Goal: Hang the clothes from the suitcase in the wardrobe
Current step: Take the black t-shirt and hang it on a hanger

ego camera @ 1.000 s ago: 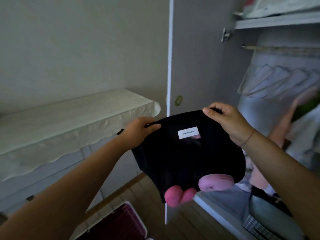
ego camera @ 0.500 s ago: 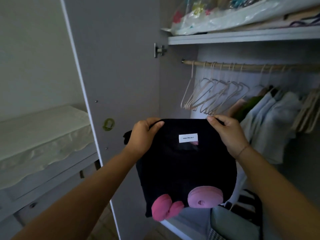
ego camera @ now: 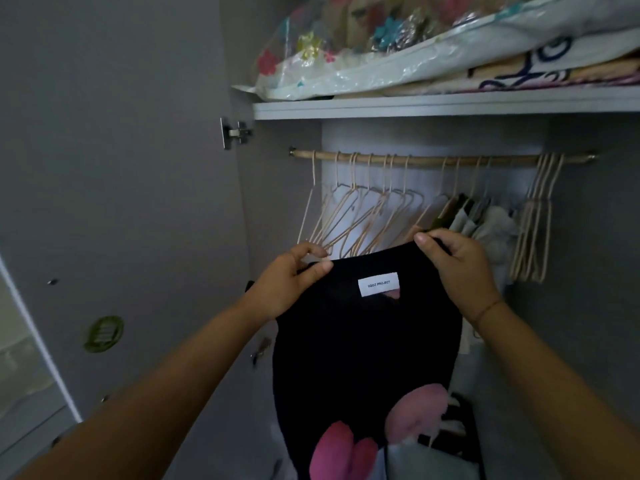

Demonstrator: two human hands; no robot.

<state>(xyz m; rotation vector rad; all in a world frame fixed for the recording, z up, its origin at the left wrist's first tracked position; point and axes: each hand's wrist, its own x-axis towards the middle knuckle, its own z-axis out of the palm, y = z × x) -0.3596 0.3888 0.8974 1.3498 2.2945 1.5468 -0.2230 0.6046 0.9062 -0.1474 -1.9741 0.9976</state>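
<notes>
Dangling from pinching fingers [ego camera: 319,268]: black garment [ego camera: 367,344].

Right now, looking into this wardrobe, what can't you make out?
Head view only:
Black garment: bottom edge cuts off its hem; type unclear.
Hung clothes: lower parts hidden behind the right hand and garment.
Shelf bundles: cut off by the top edge.
Suitcase: out of frame.

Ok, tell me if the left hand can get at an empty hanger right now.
Probably yes. The left hand sits just below the empty hangers, with nothing between them. But it is pinching the top edge of the black garment, so the right hand would have to hold that alone.
</notes>
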